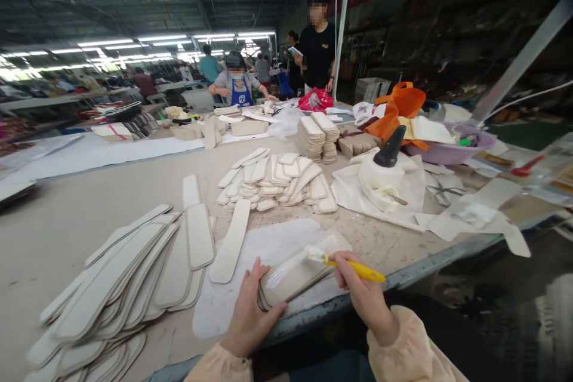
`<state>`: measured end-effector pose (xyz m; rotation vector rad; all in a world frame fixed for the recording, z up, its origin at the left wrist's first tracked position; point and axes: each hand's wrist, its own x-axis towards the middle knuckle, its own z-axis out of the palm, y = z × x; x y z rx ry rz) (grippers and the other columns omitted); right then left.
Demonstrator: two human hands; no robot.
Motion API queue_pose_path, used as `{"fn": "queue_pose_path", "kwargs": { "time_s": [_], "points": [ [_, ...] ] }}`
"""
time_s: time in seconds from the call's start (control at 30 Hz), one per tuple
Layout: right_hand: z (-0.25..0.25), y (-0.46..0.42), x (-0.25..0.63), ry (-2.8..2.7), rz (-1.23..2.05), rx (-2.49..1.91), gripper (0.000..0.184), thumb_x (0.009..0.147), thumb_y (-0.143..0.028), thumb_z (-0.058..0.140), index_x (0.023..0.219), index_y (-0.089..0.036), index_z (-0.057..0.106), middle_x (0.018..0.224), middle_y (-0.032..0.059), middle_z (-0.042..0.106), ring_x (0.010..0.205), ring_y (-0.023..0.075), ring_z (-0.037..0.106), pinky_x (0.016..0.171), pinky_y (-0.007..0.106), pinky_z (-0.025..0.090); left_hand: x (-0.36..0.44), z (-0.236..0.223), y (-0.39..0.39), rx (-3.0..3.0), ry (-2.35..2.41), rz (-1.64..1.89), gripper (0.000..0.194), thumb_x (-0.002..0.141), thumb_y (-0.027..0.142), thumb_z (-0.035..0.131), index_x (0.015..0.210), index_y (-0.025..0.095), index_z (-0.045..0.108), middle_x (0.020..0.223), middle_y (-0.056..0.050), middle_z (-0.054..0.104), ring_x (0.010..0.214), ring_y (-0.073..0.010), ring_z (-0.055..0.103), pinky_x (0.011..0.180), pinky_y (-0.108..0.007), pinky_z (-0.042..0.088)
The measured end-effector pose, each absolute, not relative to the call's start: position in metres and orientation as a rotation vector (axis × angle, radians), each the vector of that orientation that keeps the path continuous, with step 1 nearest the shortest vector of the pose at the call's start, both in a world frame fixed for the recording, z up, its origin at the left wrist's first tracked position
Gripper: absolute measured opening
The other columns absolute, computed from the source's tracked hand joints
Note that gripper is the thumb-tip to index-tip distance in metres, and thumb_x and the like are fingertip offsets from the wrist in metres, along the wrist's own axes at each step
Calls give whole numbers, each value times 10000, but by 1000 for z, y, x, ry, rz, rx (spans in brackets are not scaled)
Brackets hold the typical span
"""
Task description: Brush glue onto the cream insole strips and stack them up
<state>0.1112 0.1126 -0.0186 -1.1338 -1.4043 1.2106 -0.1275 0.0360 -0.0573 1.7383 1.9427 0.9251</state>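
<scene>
My right hand (364,295) is closed around the yellow handle of a brush (358,269). White bristles rest on the top piece of a small stack of beige, round-cornered panels (298,277), where a wet, glossy white streak shows. My left hand (255,313) holds the stack's left end, thumb on the near side and fingers on the far side. Under the stack lies a white sheet (212,304). One loose panel (231,245) lies on the sheet's left part. Farther left, many long panels (116,274) are spread in an overlapping pile.
Behind the sheet is a heap of smaller panels (282,179), with neat stacks (317,134) beyond. A white container with a black cone top (389,158) stands on cloth at right. Scissors (443,191) and a purple basin (447,152) lie farther right. Co-workers (239,80) are across the table.
</scene>
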Motion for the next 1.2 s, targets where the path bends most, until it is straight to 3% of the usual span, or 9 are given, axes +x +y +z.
{"fn": "queue_pose_path", "kwargs": {
  "time_s": [0.17, 0.37, 0.57, 0.9, 1.1, 1.2],
  "points": [
    [-18, 82, 78, -1607, 1497, -962, 282, 926, -406, 448, 858, -179, 601, 527, -43, 467, 519, 121, 458, 578, 255, 388, -127, -56, 35, 1745, 1928, 899, 777, 677, 299, 691, 1360, 170, 344, 1345, -125, 526, 1333, -293, 378, 1138, -531, 218],
    [-18, 83, 70, -1670, 1534, -990, 286, 919, -409, 449, 811, -187, 593, 512, -51, 450, 496, 114, 443, 538, 239, 376, -129, -60, 35, 1785, 1948, 861, 722, 684, 300, 686, 1321, 164, 375, 1429, -151, 435, 1356, -313, 335, 1131, -568, 216],
    [-15, 110, 106, -1542, 1337, -1230, 301, 893, -436, 469, 778, -192, 601, 506, -53, 431, 499, 125, 439, 552, 250, 381, -127, -59, 36, 1833, 1991, 822, 614, 705, 315, 664, 1255, 142, 451, 1453, -185, 391, 1348, -339, 338, 1110, -568, 273],
    [-20, 143, 152, -1493, 919, -1397, 313, 896, -454, 454, 836, -191, 613, 556, -22, 505, 516, 148, 497, 539, 268, 424, -132, -68, 37, 1812, 2053, 814, 622, 728, 380, 642, 1285, 172, 461, 1438, -154, 427, 1346, -366, 325, 1084, -568, 332],
    [-24, 139, 155, -1765, 527, -1193, 202, 903, -328, 483, 963, -203, 630, 937, 83, 677, 863, 216, 633, 823, 346, 481, -132, -70, 37, 1808, 2028, 852, 636, 725, 373, 635, 1296, 165, 448, 1432, -152, 435, 1354, -362, 309, 1097, -571, 308],
    [-24, 136, 151, -1982, 418, -1174, 219, 908, -289, 469, 1024, -210, 637, 946, 93, 680, 876, 225, 634, 820, 366, 483, -131, -69, 37, 1804, 2027, 886, 631, 721, 375, 641, 1292, 182, 456, 1425, -135, 451, 1349, -352, 325, 1103, -563, 301]
  ]
}}
